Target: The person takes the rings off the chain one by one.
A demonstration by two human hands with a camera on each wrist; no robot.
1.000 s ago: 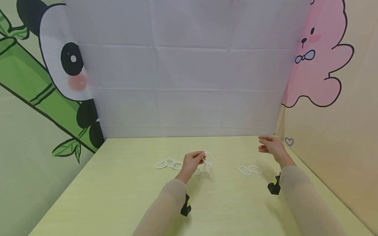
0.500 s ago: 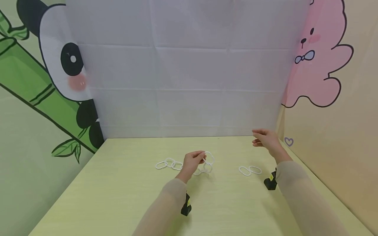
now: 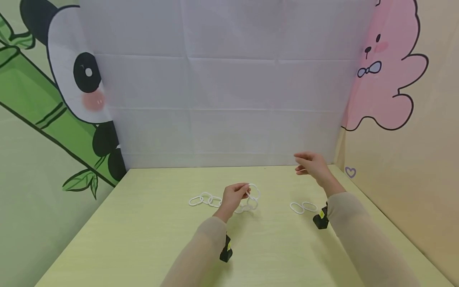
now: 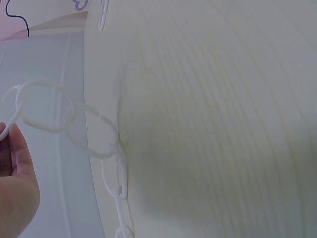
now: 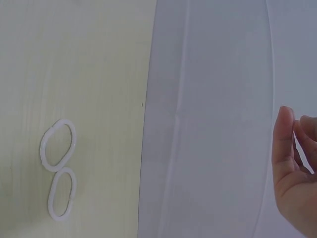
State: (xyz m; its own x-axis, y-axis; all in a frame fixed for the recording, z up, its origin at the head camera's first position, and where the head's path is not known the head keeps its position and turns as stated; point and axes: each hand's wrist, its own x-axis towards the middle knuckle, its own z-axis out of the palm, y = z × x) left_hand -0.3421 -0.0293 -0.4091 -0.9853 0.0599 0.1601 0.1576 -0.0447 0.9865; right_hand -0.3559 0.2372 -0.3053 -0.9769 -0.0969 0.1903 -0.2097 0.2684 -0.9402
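Observation:
My left hand (image 3: 233,199) pinches the end link of a white plastic chain (image 3: 252,204) between thumb and fingers. From there the chain hangs down to the table, and its far part (image 3: 205,199) lies on the tabletop left of the hand. In the left wrist view the linked ovals (image 4: 91,130) run down from the fingers, each passing through its neighbour. My right hand (image 3: 313,167) is raised above the table's back right, fingers loosely bent and holding nothing. Below it lie two loose white links (image 3: 297,208), side by side; the right wrist view shows a small gap in one link (image 5: 62,193).
The pale wooden table (image 3: 143,239) ends at a hanging white cloth (image 3: 229,111) behind. Side walls carry a panda picture (image 3: 87,75) on the left and a pink bear (image 3: 387,79) on the right.
My right hand has moved left and a little upward, coming over the two loose links. The left hand and the chain have stayed in place.

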